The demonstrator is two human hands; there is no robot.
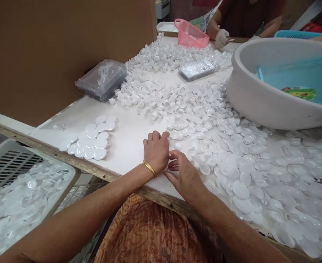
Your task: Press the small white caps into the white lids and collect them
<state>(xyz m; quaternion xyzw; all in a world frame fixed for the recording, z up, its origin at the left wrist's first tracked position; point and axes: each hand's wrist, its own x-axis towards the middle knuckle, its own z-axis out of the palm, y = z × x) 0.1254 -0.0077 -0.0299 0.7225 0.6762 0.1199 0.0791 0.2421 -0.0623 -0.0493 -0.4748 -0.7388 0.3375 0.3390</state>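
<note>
My left hand (156,151), with a gold bangle at the wrist, is over the white table near its front edge. Its fingers are curled, and whatever lies under them is hidden. Close against it is my right hand (181,168), fingers and thumb bent toward the left palm; the fingertips partly disappear behind the left hand. Anything held between the two cannot be made out. Just beyond and to the right spreads a heap of small white plastic cup-shaped pieces (182,106). To the left, flat white oval pieces (91,142) lie in a group.
A large pale tub (240,95) stands at right. Clear plastic packs (103,80) and a wrapped bundle (197,69) lie farther back, near a pink scoop basket (190,34). A crate (10,157) of white pieces sits below left. A gloved co-worker's hand (221,38) works opposite.
</note>
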